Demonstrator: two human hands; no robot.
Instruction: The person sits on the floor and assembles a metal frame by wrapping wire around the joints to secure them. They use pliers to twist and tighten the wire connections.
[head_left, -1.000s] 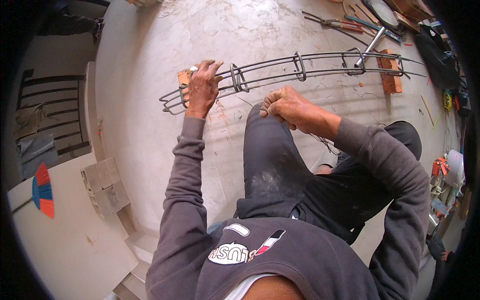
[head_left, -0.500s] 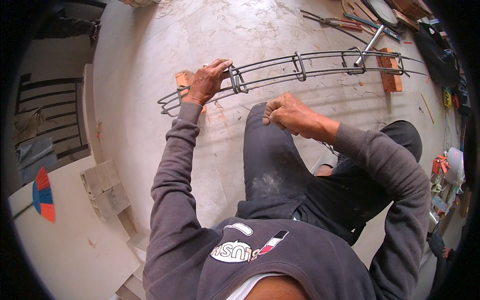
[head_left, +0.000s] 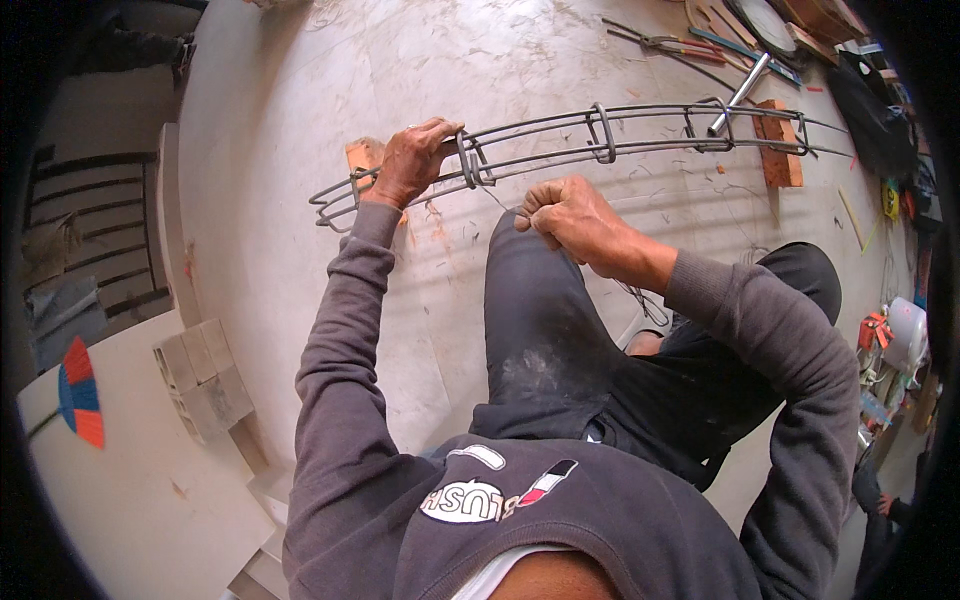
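Cage (head_left: 604,132), likely handling stiff, heavy: sensibly gripping beside ring (head_left: 463,158) with left fingers (head_left: 440,132), curling right fingers (head_left: 530,205) narrow, unclear if pinching wire (head_left: 497,201).

We see matt dark metal in the rod cage (head_left: 608,135), rough-looking brick (head_left: 785,168), a glossy metal tube (head_left: 742,92), dusty matt cloth trousers (head_left: 545,330) and a smooth, smudged floor (head_left: 440,320).

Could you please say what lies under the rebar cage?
The rebar cage has an orange block under its left part, another under its right, pale floor between. The left hand hides some of the left block.
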